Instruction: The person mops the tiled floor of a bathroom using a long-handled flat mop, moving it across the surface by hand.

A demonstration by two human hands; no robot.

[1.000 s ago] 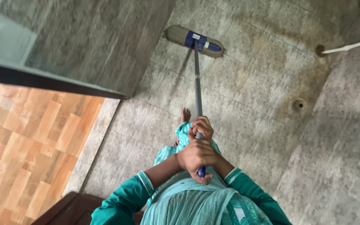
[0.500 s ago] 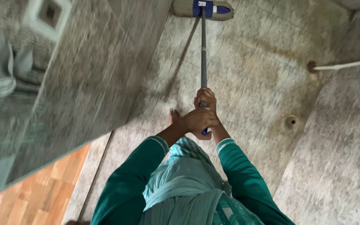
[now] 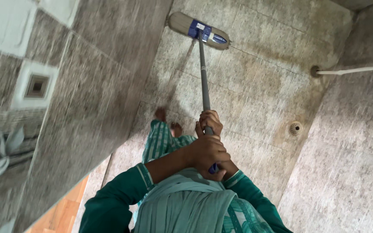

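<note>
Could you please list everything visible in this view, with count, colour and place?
Mop head: one, beige pad with a blue fitting, flat on the floor at the top.
Mop handle: one, grey with a blue end grip, running from the mop head down to the hands.
Floor tiles: many, mottled grey-brown, centre.
Floor drain: one, round, pale, right of centre.
Pipe: one, white, along the right wall.
Wall tiles: grey, left; one with a square motif.
Wood-pattern floor: orange strip, bottom left.
Feet: two, bare, left of the handle.
Left hand: gripping the handle's blue end.
Right hand: gripping the handle above it.
</note>
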